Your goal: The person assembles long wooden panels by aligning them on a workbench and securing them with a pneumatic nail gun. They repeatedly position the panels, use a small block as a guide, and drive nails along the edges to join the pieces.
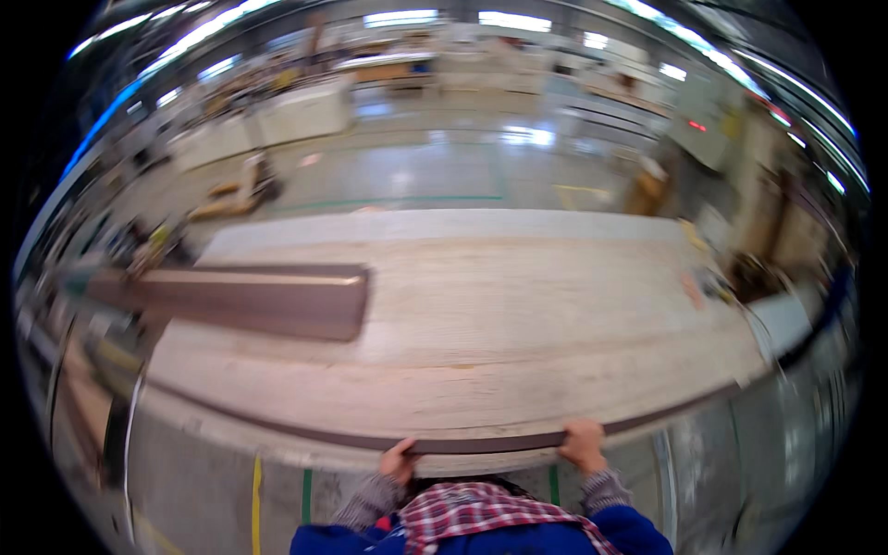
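A long, narrow dark brown strip (495, 445) runs along the near side of a large pale worktable (518, 324). My left hand (398, 461) is closed around the strip left of centre, the thumb over its top. Further right, my right hand (583, 448) grips the same strip, its fingers wrapped over it. Both ends of the strip reach well past my hands toward the table's sides. Motion blur hides whether it rests on the table edge or is held just off it.
Brown long panels (287, 301) lie on the table's left part and stick out past its side. Small blurred items and a cable (717, 285) are at the right end. Beyond the table, a wooden pallet-like piece (231, 199) stands on the floor, with a grey cabinet (708, 120) at right.
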